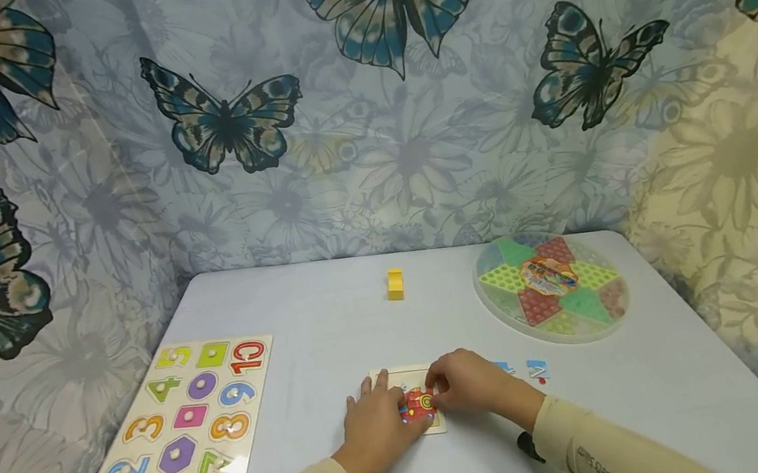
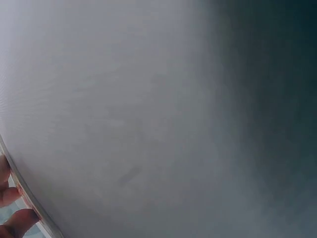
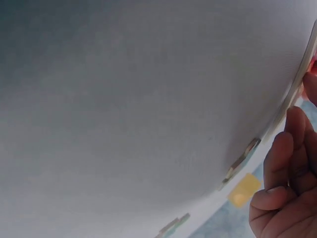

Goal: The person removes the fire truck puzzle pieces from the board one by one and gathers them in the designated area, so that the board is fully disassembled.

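Observation:
A small wooden jigsaw board (image 1: pixel 405 377) with a red vehicle picture (image 1: pixel 416 404) lies flat at the table's front middle. My left hand (image 1: pixel 378 430) rests on its left side, fingers stretched over the frame and thumb on the picture. At the board's right side, my right hand (image 1: pixel 471 386) has thumb and forefinger together on a red puzzle piece (image 1: pixel 429 401) with a yellow ring; the piece is partly covered. In the right wrist view the other fingers (image 3: pixel 280 158) are loosely curled. Only fingertips at the board's edge (image 2: pixel 29 201) show in the left wrist view.
Two small blue puzzle pieces (image 1: pixel 537 370) lie right of my right hand. A number-and-shape peg board (image 1: pixel 176 406) covers the table's left. A round, star-patterned game board (image 1: pixel 552 288) lies at the back right, and a yellow block (image 1: pixel 395 285) stands at the back.

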`<state>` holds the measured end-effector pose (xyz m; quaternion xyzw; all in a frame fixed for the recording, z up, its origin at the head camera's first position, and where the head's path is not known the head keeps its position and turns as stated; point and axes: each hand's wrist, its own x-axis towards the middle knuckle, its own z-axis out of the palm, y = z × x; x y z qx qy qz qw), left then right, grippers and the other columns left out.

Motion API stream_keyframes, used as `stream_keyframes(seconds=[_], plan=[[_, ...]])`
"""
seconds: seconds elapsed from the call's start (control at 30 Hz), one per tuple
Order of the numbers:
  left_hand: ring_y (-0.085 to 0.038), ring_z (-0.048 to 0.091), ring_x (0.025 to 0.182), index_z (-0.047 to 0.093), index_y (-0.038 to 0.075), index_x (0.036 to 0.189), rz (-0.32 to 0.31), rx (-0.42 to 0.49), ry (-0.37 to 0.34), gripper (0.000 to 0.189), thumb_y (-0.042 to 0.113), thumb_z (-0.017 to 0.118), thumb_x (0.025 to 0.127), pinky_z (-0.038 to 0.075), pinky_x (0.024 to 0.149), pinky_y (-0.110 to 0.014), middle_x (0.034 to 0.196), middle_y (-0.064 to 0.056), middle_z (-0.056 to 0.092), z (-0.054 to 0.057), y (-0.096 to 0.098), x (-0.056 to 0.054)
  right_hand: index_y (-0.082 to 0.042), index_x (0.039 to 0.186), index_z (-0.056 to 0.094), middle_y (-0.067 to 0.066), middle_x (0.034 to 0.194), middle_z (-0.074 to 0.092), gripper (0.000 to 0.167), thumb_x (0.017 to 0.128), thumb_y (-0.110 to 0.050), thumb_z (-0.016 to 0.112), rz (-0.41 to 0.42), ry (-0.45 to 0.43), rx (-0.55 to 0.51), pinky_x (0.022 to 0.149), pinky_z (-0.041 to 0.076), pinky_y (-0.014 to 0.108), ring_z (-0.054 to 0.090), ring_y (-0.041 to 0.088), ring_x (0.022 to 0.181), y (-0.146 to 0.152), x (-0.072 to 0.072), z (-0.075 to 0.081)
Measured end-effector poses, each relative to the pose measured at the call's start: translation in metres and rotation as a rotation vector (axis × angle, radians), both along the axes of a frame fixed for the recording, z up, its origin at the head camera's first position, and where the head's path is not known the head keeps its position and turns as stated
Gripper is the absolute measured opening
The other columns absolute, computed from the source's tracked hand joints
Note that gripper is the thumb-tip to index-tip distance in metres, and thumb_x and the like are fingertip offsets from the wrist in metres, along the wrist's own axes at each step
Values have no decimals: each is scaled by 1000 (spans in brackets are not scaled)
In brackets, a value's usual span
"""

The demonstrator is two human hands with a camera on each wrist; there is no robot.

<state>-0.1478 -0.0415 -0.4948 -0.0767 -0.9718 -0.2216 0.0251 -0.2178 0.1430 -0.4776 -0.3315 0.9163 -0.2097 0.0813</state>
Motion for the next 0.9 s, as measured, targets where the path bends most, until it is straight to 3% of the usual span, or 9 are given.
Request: stream_keyframes(seconds=[0.2,0.53,0.67,0.9], plan=[[-50,44,127,68,15,85,-11,10,-14,42,55,77,76,34,92,-73,138,-24,51,-3,-1,-1,-13,85,65,-9,74,57,21,74,-15,82,-29,-57,-51,63,46,27,51,6,66,0,1,0],[-49,44,127,69,14,88,-24,-20,-3,44,56,76,77,36,91,-71,138,-24,51,-5,-2,-2,-14,85,67,-10,74,56,20,72,-19,83,-62,0,15,66,46,31,50,9,69,6,3,6],[-50,43,128,72,12,95,-44,-32,-7,47,56,75,78,36,91,-71,139,-24,51,-5,-1,-1,-14,85,69,-10,75,58,20,71,-17,82,-99,-9,8,66,46,31,51,9,70,33,7,13],[-50,43,127,71,10,104,-43,-43,5,50,53,75,80,35,92,-71,139,-24,51,-3,-2,0,-17,89,72,-12,77,59,17,75,-21,82,-128,-55,-20,60,44,26,50,5,68,110,16,24]])
